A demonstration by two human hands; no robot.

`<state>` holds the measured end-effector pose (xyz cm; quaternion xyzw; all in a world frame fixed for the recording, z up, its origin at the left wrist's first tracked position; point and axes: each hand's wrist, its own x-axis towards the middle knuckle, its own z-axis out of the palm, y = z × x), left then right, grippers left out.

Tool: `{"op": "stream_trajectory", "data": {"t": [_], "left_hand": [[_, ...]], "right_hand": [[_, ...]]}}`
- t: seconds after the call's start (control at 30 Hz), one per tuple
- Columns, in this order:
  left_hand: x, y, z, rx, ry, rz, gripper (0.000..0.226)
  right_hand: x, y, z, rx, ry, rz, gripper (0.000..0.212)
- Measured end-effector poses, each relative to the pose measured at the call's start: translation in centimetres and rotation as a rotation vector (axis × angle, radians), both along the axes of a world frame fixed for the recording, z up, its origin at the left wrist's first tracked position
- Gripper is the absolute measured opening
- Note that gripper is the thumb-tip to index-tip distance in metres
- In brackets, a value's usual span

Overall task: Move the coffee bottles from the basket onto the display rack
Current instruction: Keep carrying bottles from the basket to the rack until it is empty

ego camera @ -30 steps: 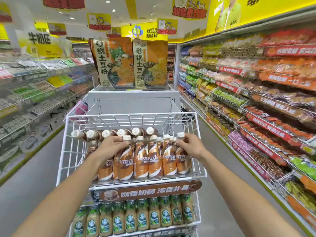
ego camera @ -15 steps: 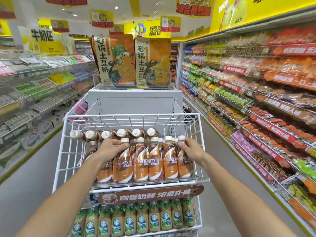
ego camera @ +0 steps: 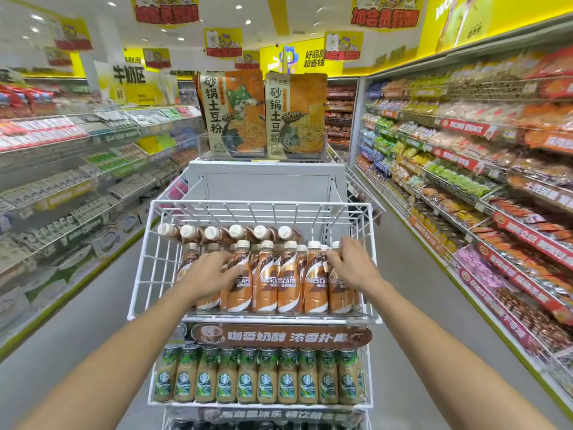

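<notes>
A row of brown and orange Nescafe coffee bottles (ego camera: pixel 286 280) with white caps stands upright in the top tier of the white wire display rack (ego camera: pixel 257 209). More bottles (ego camera: pixel 229 233) lie on their sides behind the row. My left hand (ego camera: pixel 208 276) rests on the bottles at the row's left end, fingers wrapped over them. My right hand (ego camera: pixel 352 266) presses against the rightmost bottle (ego camera: pixel 339 293), fingers spread over its neck. No basket is in view.
Green-labelled Starbucks bottles (ego camera: pixel 257 380) fill the tier below, under a brown sign (ego camera: pixel 279 336). Noodle packs (ego camera: pixel 263 116) stand on a grey stand behind the rack. Stocked shelves (ego camera: pixel 483 169) line the aisle on the right, and other shelves (ego camera: pixel 62 169) on the left.
Both hands have slid slightly lower on the ends of the bottle row. The view has shifted a little; the bottles stay in place.
</notes>
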<state>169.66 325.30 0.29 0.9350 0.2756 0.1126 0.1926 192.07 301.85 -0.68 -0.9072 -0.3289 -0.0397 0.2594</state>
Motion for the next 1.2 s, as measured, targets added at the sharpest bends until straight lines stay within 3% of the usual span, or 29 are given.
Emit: {"op": "stream_trajectory", "data": {"t": [0.07,0.17,0.27,0.37,0.5,0.57,0.7,1.03,1.2], "left_hand": [[-1.5,-1.1,0.9,0.135,0.16,-0.076,0.082],[-3.0,-3.1,2.1,0.295,0.252,-0.176,0.074],[-3.6,-6.9,3.8,0.378,0.273,-0.24,0.082],[-3.2,-11.8,4.4,0.445,0.225,-0.362,0.067],[-2.4,-19.3,2.2,0.529,0.143,-0.519,0.071],[-2.5,-23.9,0.7,0.547,0.11,-0.613,0.062],[-2.4,-35.0,-2.7,0.481,0.106,-0.747,0.057],[-2.1,-69.7,-4.7,0.403,0.106,-1.228,0.057],[-2.5,-86.3,-6.4,0.372,0.151,-1.38,0.062]], "right_hand": [[-0.7,-0.4,0.6,-0.018,-0.057,0.009,0.043],[-2.5,-1.9,1.5,-0.134,-0.084,0.088,0.054],[-5.3,-5.3,2.2,-0.241,-0.123,0.195,0.063],[-8.3,-10.6,2.8,-0.257,-0.141,0.169,0.071],[-11.8,-20.0,1.9,-0.287,-0.106,-0.014,0.067],[-14.0,-25.6,0.5,-0.305,-0.078,-0.11,0.067],[-19.4,-38.9,-2.0,-0.379,-0.022,-0.297,0.067],[-33.1,-75.1,-3.3,-0.438,0.18,-0.857,0.058],[-38.5,-89.3,-4.6,-0.456,0.278,-1.018,0.066]]}}
